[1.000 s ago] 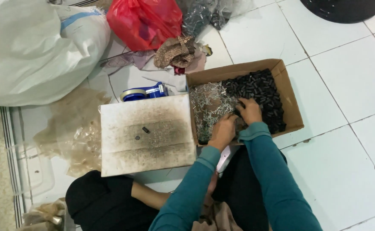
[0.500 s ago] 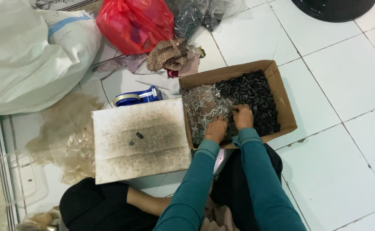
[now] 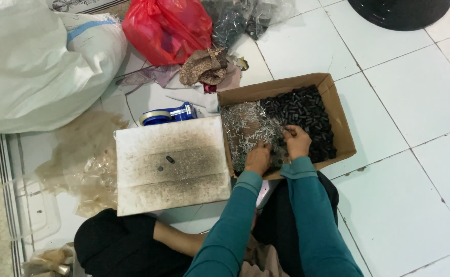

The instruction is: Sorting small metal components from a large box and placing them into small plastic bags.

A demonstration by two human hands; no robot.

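**Two hands sorted small parts in a floor-side carton**

A large white sack (image 3: 35, 66) filled the upper left of the tiled floor (image 3: 409, 118), with a red plastic bag (image 3: 167, 30) and a clear bag of dark contents (image 3: 240, 18) beside it. Nearer the seated person lay a soot-smudged white board (image 3: 171, 164) carrying two tiny dark pieces (image 3: 166, 163), and behind it a blue tape dispenser (image 3: 168, 114). To the right sat an open cardboard box (image 3: 340, 118), its left half holding a tangle of silvery metal bits (image 3: 245, 128), its right half a heap of small black cylinders (image 3: 302, 110).

Both teal-sleeved arms reached forward into the box. The left hand (image 3: 259, 158) rested palm down at the near edge of the silvery pile, fingers curled in; the right hand (image 3: 297, 141) bent over the border between the two heaps, fingertips pinched narrowly among the pieces. Whether either hand actually held a piece could not be told. A dark round object (image 3: 399, 11) was cut off at the top edge.
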